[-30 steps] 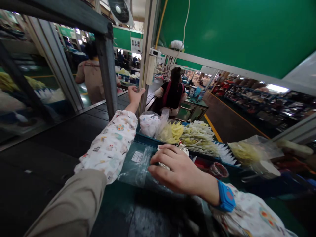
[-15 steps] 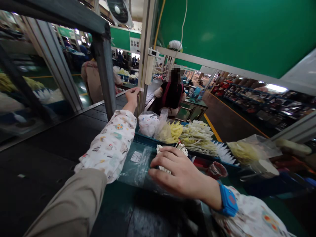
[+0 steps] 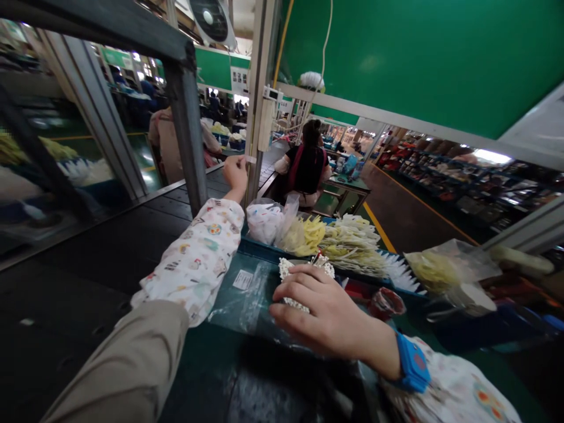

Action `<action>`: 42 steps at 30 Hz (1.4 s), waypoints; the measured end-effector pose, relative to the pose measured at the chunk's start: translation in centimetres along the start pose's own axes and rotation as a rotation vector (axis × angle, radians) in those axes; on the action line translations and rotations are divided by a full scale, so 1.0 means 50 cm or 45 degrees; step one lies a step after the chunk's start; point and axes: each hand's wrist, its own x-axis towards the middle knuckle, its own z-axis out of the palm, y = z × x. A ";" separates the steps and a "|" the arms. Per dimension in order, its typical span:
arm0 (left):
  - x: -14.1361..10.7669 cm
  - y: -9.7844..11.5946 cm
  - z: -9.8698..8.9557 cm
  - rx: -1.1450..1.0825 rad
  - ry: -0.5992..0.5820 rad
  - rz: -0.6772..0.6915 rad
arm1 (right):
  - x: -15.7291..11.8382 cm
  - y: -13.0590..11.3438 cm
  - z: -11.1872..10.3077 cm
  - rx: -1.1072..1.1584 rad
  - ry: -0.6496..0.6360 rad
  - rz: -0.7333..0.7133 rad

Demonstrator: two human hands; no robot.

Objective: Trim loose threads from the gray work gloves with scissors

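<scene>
Head view: a dark metal post (image 3: 187,135) partly hides a co-worker (image 3: 165,144); limp yellow strips (image 3: 314,234) lie beyond the right hand (image 3: 317,302), whose curved fingers partly cover white bead-tipped stems (image 3: 286,268), grip undeterminable. Left hand (image 3: 236,174) fingertips pinch a thin pale slip (image 3: 251,159).

Room on the left, crowding ahead

The left hand (image 3: 235,174) has a pale upright pole (image 3: 259,111) just beside it on the right and a dark metal post (image 3: 187,135) on the left, with a narrow gap between. Left of that sleeve, the dark belt (image 3: 101,247) offers the widest low path. Between the forearms, a hand can pass above the flat clear bag (image 3: 247,296). Beyond the right hand (image 3: 319,308), a white-beaded bundle (image 3: 287,267) and a blue tray (image 3: 264,250) heaped with yellow strips (image 3: 314,232) block a low reach; passage is over the top.
</scene>
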 end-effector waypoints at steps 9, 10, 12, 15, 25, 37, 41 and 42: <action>-0.013 0.015 -0.008 0.242 -0.049 0.089 | -0.008 -0.004 0.003 0.001 -0.022 0.011; -0.014 0.015 -0.007 0.255 -0.044 0.081 | -0.008 -0.005 0.003 -0.003 -0.022 0.009; -0.016 0.017 -0.006 0.271 -0.039 0.072 | -0.009 -0.007 0.003 -0.009 -0.017 0.011; -0.019 0.023 -0.006 0.287 -0.052 0.056 | -0.012 -0.010 0.006 -0.002 0.000 0.017; 0.003 0.037 0.016 0.383 -0.022 -0.001 | -0.015 -0.010 0.007 0.025 -0.013 0.020; -0.007 -0.024 0.020 -0.030 0.014 0.010 | -0.014 -0.026 -0.006 0.010 -0.014 0.038; 0.002 -0.021 0.034 -0.050 -0.008 -0.053 | -0.020 -0.026 -0.008 0.002 -0.048 0.047; 0.002 -0.018 0.036 -0.042 -0.011 -0.066 | -0.020 -0.027 -0.008 0.002 -0.050 0.047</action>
